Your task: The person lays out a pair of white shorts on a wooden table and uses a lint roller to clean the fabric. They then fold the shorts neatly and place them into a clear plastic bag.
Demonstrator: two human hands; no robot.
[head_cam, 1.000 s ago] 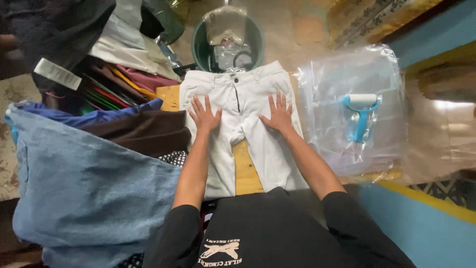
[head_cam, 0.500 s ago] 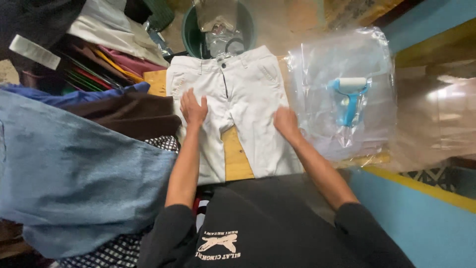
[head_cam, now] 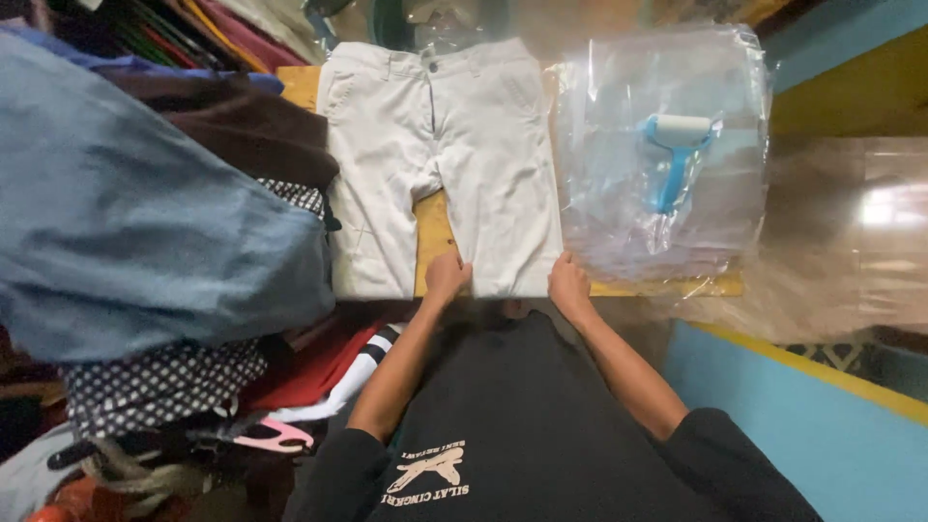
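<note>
Left hand (head_cam: 447, 275) and right hand (head_cam: 568, 285) at the hem of the white trousers (head_cam: 445, 145), flat on the desk (head_cam: 430, 232); fingers curled at fabric edge, grip unclear. Beside: plastic bags (head_cam: 667, 145), blue roller (head_cam: 677, 155).

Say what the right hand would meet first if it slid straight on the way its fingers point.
The right hand rests at the hem of the white trousers, pointing up that leg. It would likely meet only trouser cloth up to the waistband; the plastic bags lie to its right.
</note>
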